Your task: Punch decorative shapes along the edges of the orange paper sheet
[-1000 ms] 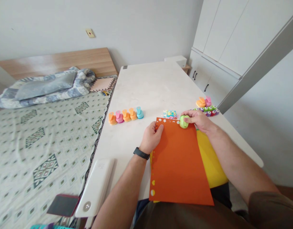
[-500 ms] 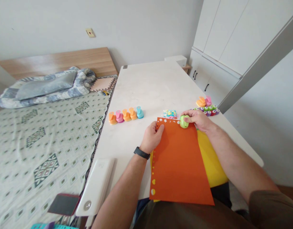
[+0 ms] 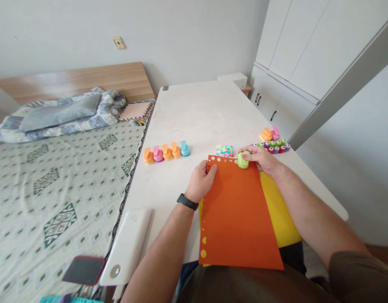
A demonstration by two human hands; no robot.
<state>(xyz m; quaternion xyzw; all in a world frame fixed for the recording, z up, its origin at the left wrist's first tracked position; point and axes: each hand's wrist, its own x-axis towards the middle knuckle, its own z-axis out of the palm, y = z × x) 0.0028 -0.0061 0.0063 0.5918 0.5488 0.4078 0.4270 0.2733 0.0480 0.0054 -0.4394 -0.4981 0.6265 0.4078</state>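
An orange sheet of paper lies toward me, with punched shapes along its far and left edges. My left hand grips its far left corner, thumb on top. My right hand is closed around a light green craft punch, which sits over the sheet's far edge, right of the punched row. Whether the punch is pressed down I cannot tell. Under the orange sheet, yellow paper shows on the right. Just beyond the far edge lies a small pile of colourful paper cutouts.
On the white table, a row of orange, pink and blue punches stands left. More punches and several small ones are at the right edge. A white power bank lies front left, near a dark phone on the bed.
The green punch and my right hand have shifted very slightly left along the far edge. My left hand keeps its hold on the orange sheet.
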